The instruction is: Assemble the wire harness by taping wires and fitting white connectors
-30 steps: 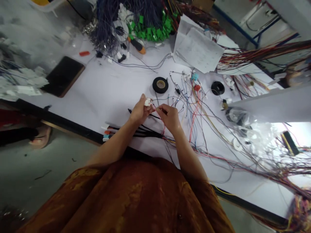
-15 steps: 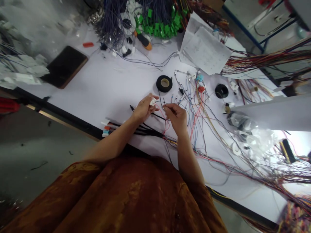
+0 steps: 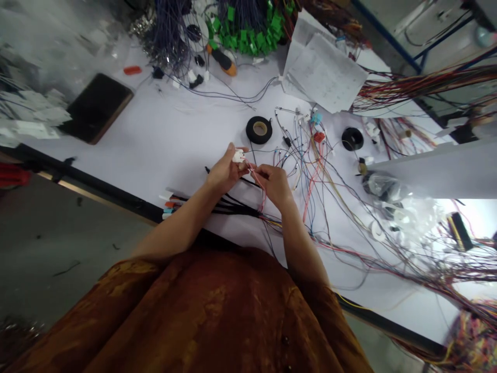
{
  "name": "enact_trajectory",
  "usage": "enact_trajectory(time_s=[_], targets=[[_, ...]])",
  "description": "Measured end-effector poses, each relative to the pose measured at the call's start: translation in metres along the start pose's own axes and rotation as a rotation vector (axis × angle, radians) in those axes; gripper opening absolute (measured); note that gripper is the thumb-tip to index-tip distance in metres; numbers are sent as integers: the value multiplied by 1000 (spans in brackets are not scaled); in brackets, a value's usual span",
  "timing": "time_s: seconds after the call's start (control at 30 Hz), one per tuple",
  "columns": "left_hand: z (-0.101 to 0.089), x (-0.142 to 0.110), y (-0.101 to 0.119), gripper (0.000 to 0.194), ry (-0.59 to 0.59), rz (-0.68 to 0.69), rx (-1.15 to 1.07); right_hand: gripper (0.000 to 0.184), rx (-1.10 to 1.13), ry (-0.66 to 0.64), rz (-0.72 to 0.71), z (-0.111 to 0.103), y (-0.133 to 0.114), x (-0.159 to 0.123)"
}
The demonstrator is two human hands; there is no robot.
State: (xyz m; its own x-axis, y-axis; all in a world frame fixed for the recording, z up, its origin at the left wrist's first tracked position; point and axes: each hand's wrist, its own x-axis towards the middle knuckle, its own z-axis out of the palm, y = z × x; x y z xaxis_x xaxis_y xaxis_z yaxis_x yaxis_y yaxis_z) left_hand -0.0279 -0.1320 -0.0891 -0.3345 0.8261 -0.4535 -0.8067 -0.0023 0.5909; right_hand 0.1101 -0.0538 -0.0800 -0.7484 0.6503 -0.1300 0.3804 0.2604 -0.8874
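My left hand (image 3: 224,172) is closed round a white plastic connector (image 3: 238,156), its wire side turned to the right. Pink wires (image 3: 257,178) run from the connector down past my fingers to the wire harness (image 3: 272,221) on the table. My right hand (image 3: 274,182) pinches a thin wire close beside the connector; the wire's end is hidden by the fingers. Under my left forearm lie black-sleeved branches (image 3: 236,209) of the harness, ending in white, orange and blue connectors (image 3: 168,205). Just beyond my hands sits a roll of black tape (image 3: 259,129).
Loose wires with a red connector (image 3: 319,137) and a blue connector (image 3: 316,117) spread to the right. Farther back are papers (image 3: 325,72), an orange-black tool (image 3: 222,60) and green connectors (image 3: 252,40). A dark flat box (image 3: 98,108) lies left, plastic bags (image 3: 415,217) right.
My right hand moved away to the right from the connector, then came back close to it, with a wire in its fingers. My left hand keeps hold of the white connector.
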Motion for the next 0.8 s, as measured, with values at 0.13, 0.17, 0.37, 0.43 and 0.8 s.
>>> enact_trajectory(time_s=[0.13,0.17,0.37,0.43,0.8], targets=[[1,0,0,46,6,35,-18,19,-47,86,-31,-3,-13,-7],[0,0,0,46,13,46,-18,17,-66,178,-61,-4,-21,-13],[-2,2,-4,48,49,48,42,18,-212,39,-253,4,-64,-54],[-3,3,-5,49,56,52,52,23,-365,48,-177,11,-63,-52],[-2,3,-6,41,70,72,87,17,-578,53,-83,15,-38,-40]])
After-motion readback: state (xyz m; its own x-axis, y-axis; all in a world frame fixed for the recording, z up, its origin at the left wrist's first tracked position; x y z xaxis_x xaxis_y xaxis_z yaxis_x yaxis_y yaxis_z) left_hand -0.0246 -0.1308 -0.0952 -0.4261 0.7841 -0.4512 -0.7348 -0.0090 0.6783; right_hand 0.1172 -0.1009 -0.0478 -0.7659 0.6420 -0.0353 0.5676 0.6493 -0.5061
